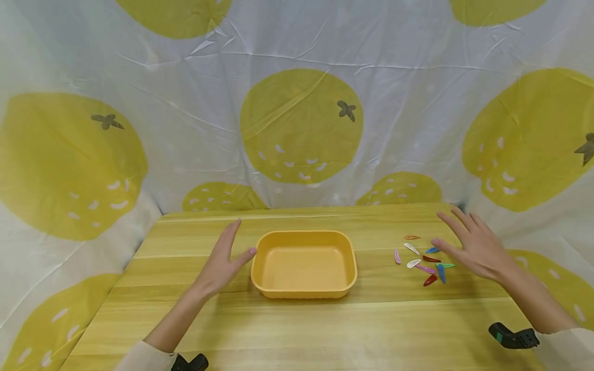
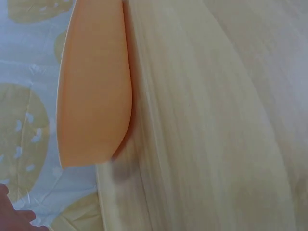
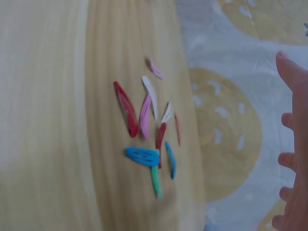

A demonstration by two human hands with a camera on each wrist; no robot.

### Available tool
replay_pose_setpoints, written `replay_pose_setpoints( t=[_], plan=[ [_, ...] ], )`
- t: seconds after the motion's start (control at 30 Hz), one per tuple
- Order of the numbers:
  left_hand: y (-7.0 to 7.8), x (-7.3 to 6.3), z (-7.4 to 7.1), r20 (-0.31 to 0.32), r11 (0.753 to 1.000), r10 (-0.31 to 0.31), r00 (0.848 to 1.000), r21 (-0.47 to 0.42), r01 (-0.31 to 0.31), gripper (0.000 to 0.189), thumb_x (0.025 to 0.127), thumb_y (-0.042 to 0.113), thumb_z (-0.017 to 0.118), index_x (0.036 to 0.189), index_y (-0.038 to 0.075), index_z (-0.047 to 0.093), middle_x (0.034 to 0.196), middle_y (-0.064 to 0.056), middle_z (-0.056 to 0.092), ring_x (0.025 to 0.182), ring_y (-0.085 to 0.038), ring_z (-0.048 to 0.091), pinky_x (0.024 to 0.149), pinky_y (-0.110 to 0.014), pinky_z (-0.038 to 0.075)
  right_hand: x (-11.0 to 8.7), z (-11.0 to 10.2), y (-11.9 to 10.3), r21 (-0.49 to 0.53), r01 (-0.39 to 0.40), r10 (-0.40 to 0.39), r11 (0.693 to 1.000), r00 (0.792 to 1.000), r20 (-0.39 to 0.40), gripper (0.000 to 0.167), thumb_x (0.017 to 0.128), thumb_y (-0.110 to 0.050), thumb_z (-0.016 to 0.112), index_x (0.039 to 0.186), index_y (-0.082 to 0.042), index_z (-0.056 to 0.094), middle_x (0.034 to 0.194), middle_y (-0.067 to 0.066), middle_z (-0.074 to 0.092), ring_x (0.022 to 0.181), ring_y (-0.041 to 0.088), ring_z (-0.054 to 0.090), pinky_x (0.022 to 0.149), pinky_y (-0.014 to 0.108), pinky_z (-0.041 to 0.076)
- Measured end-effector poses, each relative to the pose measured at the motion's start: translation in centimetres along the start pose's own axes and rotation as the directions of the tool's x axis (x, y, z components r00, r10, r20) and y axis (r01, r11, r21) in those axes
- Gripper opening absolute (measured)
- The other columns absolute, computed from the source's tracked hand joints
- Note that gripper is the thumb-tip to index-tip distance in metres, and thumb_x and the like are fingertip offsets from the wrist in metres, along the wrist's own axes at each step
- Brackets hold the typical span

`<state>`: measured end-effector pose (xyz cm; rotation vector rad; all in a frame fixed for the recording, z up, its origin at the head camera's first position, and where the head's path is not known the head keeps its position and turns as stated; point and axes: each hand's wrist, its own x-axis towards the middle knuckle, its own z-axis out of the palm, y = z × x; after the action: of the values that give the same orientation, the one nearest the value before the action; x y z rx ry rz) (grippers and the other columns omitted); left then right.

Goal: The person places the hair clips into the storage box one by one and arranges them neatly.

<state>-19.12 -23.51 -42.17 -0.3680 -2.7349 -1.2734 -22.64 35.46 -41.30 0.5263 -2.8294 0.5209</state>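
Note:
A yellow rectangular plastic basin (image 1: 303, 294) stands on the wooden table, its inside bare. My left hand (image 1: 221, 268) is held beside its left wall, thumb pointing at the rim and fingers stretched forward, holding nothing. In the left wrist view the basin's side (image 2: 94, 86) shows orange. To the right of the basin lie several snap hair clips, among them a dark red clip (image 1: 430, 280), a blue clip (image 1: 441, 273), a white clip (image 1: 411, 249) and an orange clip (image 1: 412, 237). My right hand (image 1: 478, 250) hovers just right of the clips, fingers spread and holding nothing.
A white cloth (image 1: 297, 46) printed with big yellow fruit hangs behind the table (image 1: 297, 335) and down both its sides. A black strap device (image 1: 512, 337) sits on the right wrist, and another wrist device (image 1: 190, 363) on the left.

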Motion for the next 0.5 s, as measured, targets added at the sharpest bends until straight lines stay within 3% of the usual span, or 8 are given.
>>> replay_pose_setpoints(
  t=[0.1,0.27,0.5],
  plan=[
    [-0.1,-0.4,0.8,0.029,0.994,-0.040,0.999,-0.103,0.043,0.094,0.099,0.044,0.069,0.168,0.023,0.009,0.172,-0.012,0.007,0.155,-0.041,0.004,0.115,-0.074,0.011,-0.6,0.5,0.6,0.017,0.009,-0.008,1.000,1.000,-0.007,0.076,0.101,-0.043,0.065,0.162,-0.013,0.033,0.161,0.033,0.025,0.138,0.068,0.020,0.096,0.086,0.018],
    [-0.4,-1.2,1.9,0.110,0.960,-0.090,0.990,-0.255,0.116,0.104,0.095,0.037,0.077,0.168,0.023,0.004,0.172,-0.011,0.004,0.155,-0.042,0.000,0.115,-0.074,0.008,-1.6,1.4,1.1,0.081,0.003,-0.004,0.997,1.000,0.011,0.074,0.101,-0.039,0.066,0.162,-0.011,0.035,0.158,0.035,0.028,0.140,0.067,0.018,0.098,0.086,0.017],
    [-1.0,-2.1,2.9,0.233,0.870,-0.129,0.964,-0.441,0.222,0.114,0.090,0.019,0.084,0.167,0.011,0.000,0.171,-0.018,0.002,0.156,-0.037,0.001,0.122,-0.055,0.011,-2.8,2.5,1.5,0.121,0.031,-0.033,0.992,0.999,0.014,0.072,0.100,-0.034,0.068,0.161,-0.013,0.037,0.155,0.035,0.034,0.136,0.064,0.029,0.096,0.083,0.023]
  ],
)
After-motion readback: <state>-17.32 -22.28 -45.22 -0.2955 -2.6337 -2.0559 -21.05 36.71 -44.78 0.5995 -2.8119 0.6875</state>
